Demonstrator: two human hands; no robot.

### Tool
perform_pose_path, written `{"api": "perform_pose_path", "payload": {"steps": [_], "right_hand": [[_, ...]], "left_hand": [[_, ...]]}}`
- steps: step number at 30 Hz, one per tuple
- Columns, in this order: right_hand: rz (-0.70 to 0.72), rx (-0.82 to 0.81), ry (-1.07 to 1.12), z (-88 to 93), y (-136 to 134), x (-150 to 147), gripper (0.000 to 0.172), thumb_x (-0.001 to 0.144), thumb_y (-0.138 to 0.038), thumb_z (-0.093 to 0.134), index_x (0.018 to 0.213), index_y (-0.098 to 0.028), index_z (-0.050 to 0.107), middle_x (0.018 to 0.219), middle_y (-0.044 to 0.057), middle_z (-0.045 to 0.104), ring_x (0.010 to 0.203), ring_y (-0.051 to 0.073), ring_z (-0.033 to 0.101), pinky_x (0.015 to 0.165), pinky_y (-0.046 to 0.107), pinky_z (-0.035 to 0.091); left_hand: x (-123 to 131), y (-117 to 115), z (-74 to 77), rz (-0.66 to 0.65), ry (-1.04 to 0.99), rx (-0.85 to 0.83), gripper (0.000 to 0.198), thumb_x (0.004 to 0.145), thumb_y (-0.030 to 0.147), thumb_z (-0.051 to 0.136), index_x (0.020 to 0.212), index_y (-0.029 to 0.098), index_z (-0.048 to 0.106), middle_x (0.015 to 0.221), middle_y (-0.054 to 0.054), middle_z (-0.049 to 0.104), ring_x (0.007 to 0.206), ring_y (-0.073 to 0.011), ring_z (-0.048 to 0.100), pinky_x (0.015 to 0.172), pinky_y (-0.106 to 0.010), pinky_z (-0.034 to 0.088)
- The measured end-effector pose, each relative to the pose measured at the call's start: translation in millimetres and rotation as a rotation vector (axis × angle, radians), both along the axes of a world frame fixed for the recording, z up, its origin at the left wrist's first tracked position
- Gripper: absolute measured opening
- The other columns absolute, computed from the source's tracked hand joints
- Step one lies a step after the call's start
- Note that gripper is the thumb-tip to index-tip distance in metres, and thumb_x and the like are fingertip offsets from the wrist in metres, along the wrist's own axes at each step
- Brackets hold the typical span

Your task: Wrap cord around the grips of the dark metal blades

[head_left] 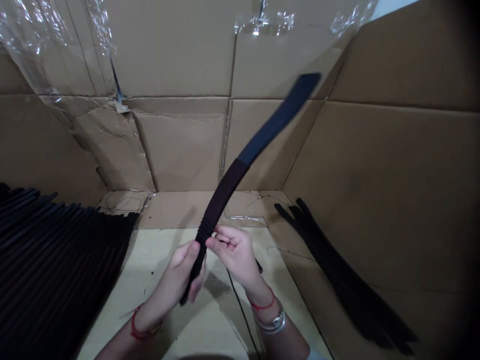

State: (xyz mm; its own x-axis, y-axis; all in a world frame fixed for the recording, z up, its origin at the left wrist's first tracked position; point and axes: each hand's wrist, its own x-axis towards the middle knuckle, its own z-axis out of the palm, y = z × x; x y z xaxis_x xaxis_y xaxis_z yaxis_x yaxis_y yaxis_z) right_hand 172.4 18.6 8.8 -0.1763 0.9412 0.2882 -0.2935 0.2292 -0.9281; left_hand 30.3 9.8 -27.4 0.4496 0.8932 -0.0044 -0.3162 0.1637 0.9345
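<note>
A long, curved dark strip (pixel 227 185) slants up and to the right in front of me, with a brownish-black middle and a bluish-black upper end. My left hand (pixel 183 267) grips its lower end, thumb on top and fingers behind. Just above that thumb, several raised rings (pixel 204 229) go round the strip. Close beside them, my right hand (pixel 232 250) is closed in a pinch at the strip's edge. A thin black cord (pixel 240 304) hangs from under these fingers, whose hold on it is partly hidden.
Many dark strips (pixel 63 255) lie stacked side by side at the left. Several more (pixel 337 270) rest against the right cardboard wall (pixel 393 190). Cardboard (pixel 180 145) with clear tape stands behind a pale work surface (pixel 165 250). Loose threads lie near the back.
</note>
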Motion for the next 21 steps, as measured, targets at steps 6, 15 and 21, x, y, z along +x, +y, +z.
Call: {"api": "perform_pose_path", "payload": {"steps": [6,15,21], "right_hand": [[0.043,-0.028,0.018,6.0,-18,-7,0.03,0.071,-0.041,0.08,0.081,-0.014,0.072,0.061,0.001,0.064,0.054,0.013,0.061,0.05,0.021,0.05],[-0.1,0.1,-0.12,2.4,-16,-11,0.037,0.087,-0.045,0.061,0.063,-0.016,0.058,0.048,-0.002,0.056,0.041,0.011,0.054,0.038,0.019,0.039],[0.04,0.025,-0.05,-3.2,1,-12,0.04,0.074,-0.053,0.073,0.074,-0.014,0.067,0.055,-0.001,0.058,0.049,0.011,0.056,0.046,0.021,0.046]], "left_hand": [[-11,-6,6.2,-0.221,0.005,0.148,0.056,0.086,0.072,0.035,0.078,0.018,0.05,0.044,0.006,0.044,0.033,-0.0061,0.036,0.035,-0.017,0.032],[-3,-1,6.7,-0.08,0.096,0.03,0.063,0.085,0.074,0.03,0.072,0.017,0.051,0.041,0.006,0.041,0.032,-0.0081,0.037,0.034,-0.02,0.032],[2,0,5.5,0.037,0.104,0.014,0.057,0.085,0.073,0.035,0.066,0.02,0.042,0.039,0.009,0.033,0.029,-0.005,0.024,0.031,-0.018,0.021]]}}
